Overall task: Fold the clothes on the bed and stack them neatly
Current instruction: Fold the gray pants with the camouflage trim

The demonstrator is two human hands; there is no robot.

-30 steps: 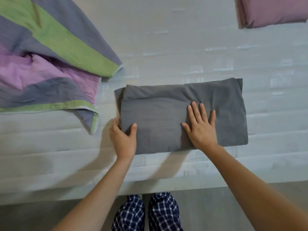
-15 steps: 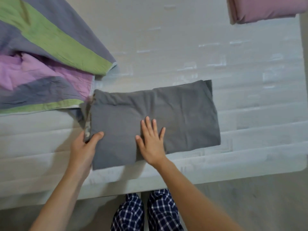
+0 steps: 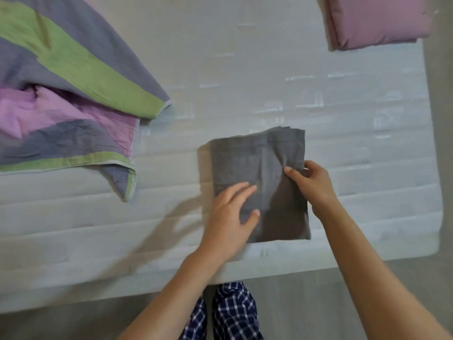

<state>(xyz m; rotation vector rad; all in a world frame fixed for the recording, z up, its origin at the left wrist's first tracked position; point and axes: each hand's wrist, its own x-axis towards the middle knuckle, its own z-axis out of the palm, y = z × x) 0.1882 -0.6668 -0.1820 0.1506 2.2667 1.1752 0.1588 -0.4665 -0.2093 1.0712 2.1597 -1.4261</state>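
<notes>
Grey cloth point(image 3: 257, 168) lies folded into a small tall shape on the white bed point(image 3: 245, 69), close to the near edge. Just below that edge, at six o'clock, you can see the person's blue checked trousers point(image 3: 232, 312). The left hand point(image 3: 228, 217) rests flat on the grey cloth at about seven o'clock, with its fingers spread wide and loose, holding nothing. The right hand point(image 3: 311, 185) is at the cloth's three o'clock edge. Its thumb lies on top and its fingers curl round the edge, so it pinches the cloth there, and the cloth puckers a little by the thumb. Further back, at ten o'clock from the grey cloth, a big crumpled blanket point(image 3: 73, 94) with grey, green and purple stripes lies on the bed, well apart from the cloth. Furthest away, at one o'clock, a folded pink cloth point(image 3: 377, 20) sits by the far right corner of the bed.
</notes>
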